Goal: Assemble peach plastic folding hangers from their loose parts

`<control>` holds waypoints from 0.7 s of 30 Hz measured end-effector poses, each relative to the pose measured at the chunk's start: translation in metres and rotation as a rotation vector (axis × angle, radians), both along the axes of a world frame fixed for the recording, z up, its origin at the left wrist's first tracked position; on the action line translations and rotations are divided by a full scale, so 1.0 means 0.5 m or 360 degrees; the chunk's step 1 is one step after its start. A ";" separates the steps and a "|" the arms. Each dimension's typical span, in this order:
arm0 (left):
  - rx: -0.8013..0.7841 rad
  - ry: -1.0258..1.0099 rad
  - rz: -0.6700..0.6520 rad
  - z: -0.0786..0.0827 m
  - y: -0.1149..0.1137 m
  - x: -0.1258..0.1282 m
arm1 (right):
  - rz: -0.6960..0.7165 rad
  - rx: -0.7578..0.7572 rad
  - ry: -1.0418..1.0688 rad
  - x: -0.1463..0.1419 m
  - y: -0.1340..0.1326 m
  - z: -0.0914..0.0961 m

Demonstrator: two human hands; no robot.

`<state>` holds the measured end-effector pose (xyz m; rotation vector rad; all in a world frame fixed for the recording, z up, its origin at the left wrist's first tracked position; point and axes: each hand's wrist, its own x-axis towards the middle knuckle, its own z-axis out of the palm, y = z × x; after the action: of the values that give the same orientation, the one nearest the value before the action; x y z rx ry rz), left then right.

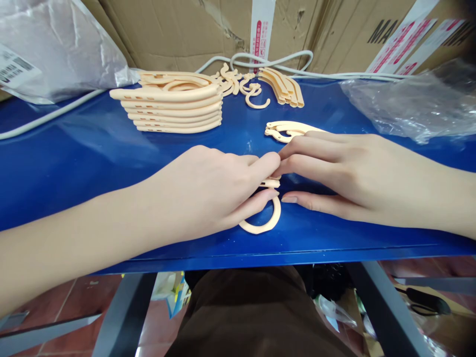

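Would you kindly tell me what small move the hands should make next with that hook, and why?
Probably push the hands slightly closer, to seat the hook in the piece above it: the left hand pinches the hook flat on the blue table, the right hand meets it fingertip to fingertip, and the fingers hide the joint.

A glossy blue table (74, 163) fills the view and reflects soft light from above. Brown cardboard boxes (178, 29) stand along its far edge, some sealed with printed white-and-red tape (261, 25). A white cable (334, 74) runs at their foot. Crumpled clear plastic bags (55, 44) lie in both far corners. Below, grey metal legs (121, 312) stand on what looks like a reddish tiled floor (80, 292).
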<state>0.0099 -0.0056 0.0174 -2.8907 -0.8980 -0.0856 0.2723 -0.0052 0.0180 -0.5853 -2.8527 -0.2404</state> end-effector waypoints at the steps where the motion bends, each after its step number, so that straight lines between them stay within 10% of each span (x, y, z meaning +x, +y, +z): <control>1: 0.0000 0.0000 0.0003 0.000 0.000 0.000 | 0.0001 -0.0002 0.0004 0.000 0.000 0.000; 21: 0.0016 -0.0101 -0.0051 -0.011 0.003 -0.015 | -0.0090 0.0039 -0.0100 -0.003 -0.009 0.004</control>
<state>0.0024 -0.0039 0.0119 -2.9088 -0.8588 -0.1853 0.2709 -0.0097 0.0198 -0.6660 -2.8918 -0.3083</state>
